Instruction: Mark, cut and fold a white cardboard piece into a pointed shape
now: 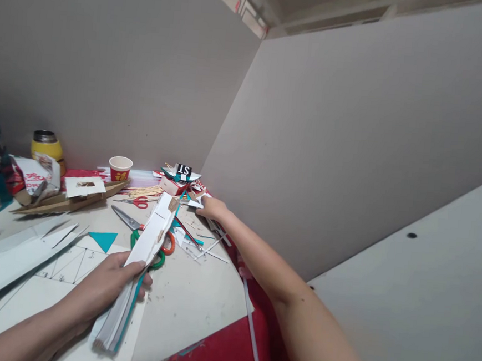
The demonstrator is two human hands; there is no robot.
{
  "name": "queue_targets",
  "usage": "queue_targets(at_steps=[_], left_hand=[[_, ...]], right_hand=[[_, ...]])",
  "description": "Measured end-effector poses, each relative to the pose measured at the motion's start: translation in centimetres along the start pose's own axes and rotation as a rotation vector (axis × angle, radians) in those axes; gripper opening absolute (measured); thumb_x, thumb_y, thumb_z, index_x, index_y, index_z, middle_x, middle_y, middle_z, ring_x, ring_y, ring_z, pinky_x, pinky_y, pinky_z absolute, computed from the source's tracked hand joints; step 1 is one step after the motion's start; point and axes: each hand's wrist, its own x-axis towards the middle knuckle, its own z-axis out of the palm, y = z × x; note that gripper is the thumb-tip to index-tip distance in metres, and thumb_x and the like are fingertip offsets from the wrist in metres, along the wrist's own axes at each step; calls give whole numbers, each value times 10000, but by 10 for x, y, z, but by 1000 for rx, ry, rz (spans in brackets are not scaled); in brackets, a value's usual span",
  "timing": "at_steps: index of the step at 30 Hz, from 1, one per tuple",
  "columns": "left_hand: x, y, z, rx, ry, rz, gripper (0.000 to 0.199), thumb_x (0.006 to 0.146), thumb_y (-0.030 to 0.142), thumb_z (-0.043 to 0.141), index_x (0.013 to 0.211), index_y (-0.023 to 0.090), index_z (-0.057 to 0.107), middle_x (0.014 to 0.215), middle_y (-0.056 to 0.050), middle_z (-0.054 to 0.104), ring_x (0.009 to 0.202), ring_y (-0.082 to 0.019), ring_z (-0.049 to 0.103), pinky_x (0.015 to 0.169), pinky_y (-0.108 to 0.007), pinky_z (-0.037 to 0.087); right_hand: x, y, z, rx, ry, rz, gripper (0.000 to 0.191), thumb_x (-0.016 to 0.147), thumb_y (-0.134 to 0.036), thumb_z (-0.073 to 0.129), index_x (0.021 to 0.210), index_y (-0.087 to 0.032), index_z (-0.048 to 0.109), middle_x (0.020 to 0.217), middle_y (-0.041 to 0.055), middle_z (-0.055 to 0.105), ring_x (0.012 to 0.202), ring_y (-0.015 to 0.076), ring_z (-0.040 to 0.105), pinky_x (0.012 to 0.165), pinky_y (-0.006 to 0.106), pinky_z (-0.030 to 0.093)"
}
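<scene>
My left hand point(110, 278) is wrapped round a long bundle of white cardboard strips point(154, 224), with torn brown patches and a teal edge along one side. The bundle slants over the table and partly covers scissors with green and orange handles point(170, 243). At the far corner, my right hand point(214, 207) is closed among white card scraps point(195, 204); its fingertips are partly hidden, so what they grip is unclear. Near it are a small red-and-white box point(172, 186) and a thin dark red stick point(189, 233).
Red-handled scissors point(140, 202), a red paper cup point(120, 170) and a brown cardboard boat shape point(51, 205) lie farther back. Folded white card point(5, 262) and a drawn sheet point(67, 264) are at left. A yellow jar point(46, 147) stands by the grey wall point(107, 81).
</scene>
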Motion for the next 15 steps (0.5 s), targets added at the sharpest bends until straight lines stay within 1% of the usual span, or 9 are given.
queue_targets(at_steps=[4, 8, 12, 15], left_hand=[[-1, 0, 0, 10, -30, -3, 280, 764, 415, 657, 894, 167, 669, 765, -65, 728, 662, -212, 652, 685, -347, 520], [0, -2, -2, -3, -28, -16, 294, 764, 424, 658, 901, 164, 668, 768, -58, 726, 646, -200, 645, 682, -341, 520], [5, -6, -5, -20, -44, -14, 290, 764, 418, 665, 904, 164, 653, 767, -60, 732, 618, -186, 635, 638, -317, 511], [9, -8, -7, -41, -41, -9, 311, 770, 433, 667, 915, 158, 641, 743, -58, 724, 596, -179, 625, 627, -320, 514]], right_hand=[[4, 1, 1, 48, 12, 12, 311, 949, -309, 595, 1226, -170, 573, 1230, 95, 595, 1023, 239, 625, 848, 440, 541], [2, 6, -3, 175, 47, 43, 309, 949, -307, 594, 1225, -169, 574, 1235, 98, 593, 1025, 238, 624, 850, 438, 541], [-2, 24, -19, 388, 94, 73, 303, 949, -306, 595, 1223, -179, 577, 1236, 92, 593, 1030, 239, 623, 851, 435, 540], [-10, 41, -35, 611, 122, 82, 312, 949, -307, 595, 1229, -173, 573, 1239, 93, 591, 1030, 243, 622, 850, 440, 541]])
